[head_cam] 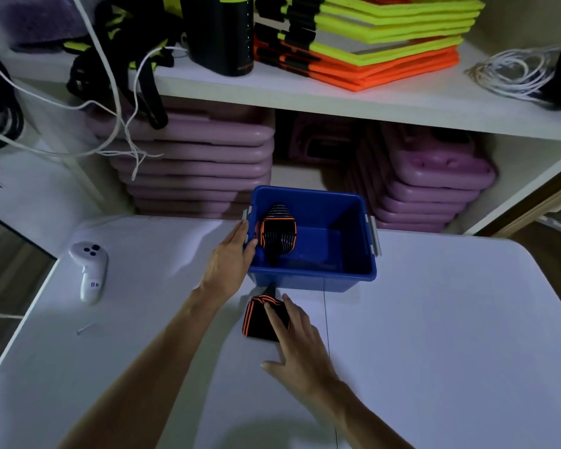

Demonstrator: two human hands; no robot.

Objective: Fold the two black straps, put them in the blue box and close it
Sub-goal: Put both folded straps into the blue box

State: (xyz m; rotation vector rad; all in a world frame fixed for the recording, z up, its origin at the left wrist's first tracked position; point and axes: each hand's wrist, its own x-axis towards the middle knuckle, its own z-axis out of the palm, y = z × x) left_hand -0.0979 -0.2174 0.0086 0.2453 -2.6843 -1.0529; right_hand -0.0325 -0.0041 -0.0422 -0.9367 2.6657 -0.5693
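An open blue box (311, 276) stands at the far edge of the white table (434, 319). One folded black strap with orange stripes (276, 233) leans inside the box against its left wall. My left hand (232, 259) rests on the box's left rim, fingers at the wall. A second folded black-and-orange strap (256, 322) lies on the table just in front of the box. My right hand (300, 341) lies flat on this strap, fingers spread, pressing its right side. No lid is in view.
A white handheld controller (89, 270) lies at the table's left. A small screw (84, 328) lies near it. Behind the box, shelves hold stacked purple plastic pieces (201, 163), neon frames (370, 37), a black cylinder (221, 30) and loose white cables (117, 118).
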